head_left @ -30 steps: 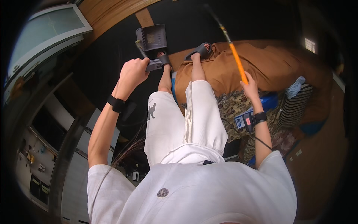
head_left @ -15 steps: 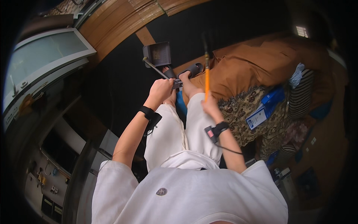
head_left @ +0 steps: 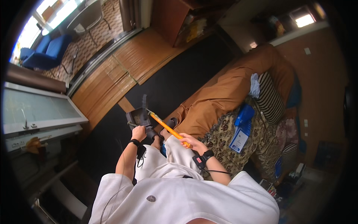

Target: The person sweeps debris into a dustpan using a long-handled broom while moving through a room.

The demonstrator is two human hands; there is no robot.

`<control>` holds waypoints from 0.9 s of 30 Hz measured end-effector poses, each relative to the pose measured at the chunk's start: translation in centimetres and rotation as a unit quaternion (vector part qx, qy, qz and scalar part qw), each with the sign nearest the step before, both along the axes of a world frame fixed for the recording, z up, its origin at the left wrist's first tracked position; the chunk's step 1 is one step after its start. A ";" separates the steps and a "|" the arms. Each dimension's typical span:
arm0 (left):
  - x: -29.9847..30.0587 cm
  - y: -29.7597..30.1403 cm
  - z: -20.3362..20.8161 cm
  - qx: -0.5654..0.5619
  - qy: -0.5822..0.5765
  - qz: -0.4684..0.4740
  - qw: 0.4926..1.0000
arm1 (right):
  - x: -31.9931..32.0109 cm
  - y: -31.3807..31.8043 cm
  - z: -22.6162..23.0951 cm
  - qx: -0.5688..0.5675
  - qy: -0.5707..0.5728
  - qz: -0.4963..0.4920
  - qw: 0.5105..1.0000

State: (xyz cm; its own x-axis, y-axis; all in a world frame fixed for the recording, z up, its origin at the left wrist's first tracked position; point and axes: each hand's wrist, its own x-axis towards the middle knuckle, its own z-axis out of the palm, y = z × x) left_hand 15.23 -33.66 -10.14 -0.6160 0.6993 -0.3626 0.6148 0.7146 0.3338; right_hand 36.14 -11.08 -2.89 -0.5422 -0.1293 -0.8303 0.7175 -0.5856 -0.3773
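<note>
My left hand [head_left: 139,133] is closed around the handle of a grey dustpan [head_left: 131,118], with the pan out in front of it near the floor. Something brownish lies inside the pan, too small to make out. In my right hand [head_left: 190,141] is a broom with an orange-yellow handle [head_left: 166,127], slanting away to the upper left. Its dark bristle head [head_left: 144,101] is over the pan's far right edge; whether they touch I cannot tell. My feet, in dark slippers [head_left: 150,133], are just beside the pan.
To the right is a bed with a brown cover [head_left: 212,108], a patterned cloth [head_left: 220,149], a blue-and-white packet [head_left: 240,139] and a striped pillow [head_left: 271,98]. Black flooring [head_left: 179,71] stretches ahead. On the left stands a glass-panelled white frame [head_left: 41,112]; a blue chair [head_left: 52,52] is beyond.
My view has shifted, showing more of the room ahead. The broom has swung from upright to slanting left, its head now at the dustpan. My left hand appears closer to the pan.
</note>
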 end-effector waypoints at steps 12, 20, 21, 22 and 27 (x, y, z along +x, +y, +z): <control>3.8 -17.5 3.0 0.014 -0.054 0.243 0.969 | 8.2 2.8 -4.5 0.470 -0.140 0.197 0.849; 8.8 -19.6 1.8 0.124 -0.029 0.624 0.771 | 5.2 5.9 -7.3 0.314 -0.105 -0.035 0.943; 9.4 -19.3 1.5 0.120 -0.037 0.619 0.775 | 5.0 6.2 -7.7 0.300 -0.100 -0.052 0.947; 9.9 -18.8 1.1 0.109 -0.030 0.640 0.760 | 4.9 6.4 -8.0 0.289 -0.097 -0.065 0.950; 10.4 -16.4 0.8 0.088 -0.023 0.673 0.734 | 4.7 7.8 -7.4 0.271 -0.119 -0.102 0.950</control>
State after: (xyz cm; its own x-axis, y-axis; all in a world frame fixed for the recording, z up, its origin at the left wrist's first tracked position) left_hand 25.60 -50.04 -9.29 -0.7813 -0.4940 -0.3814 -0.6240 0.6073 0.4918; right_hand 40.89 -3.31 -10.28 -0.2985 0.4392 -0.8473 0.7120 -0.4887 -0.5042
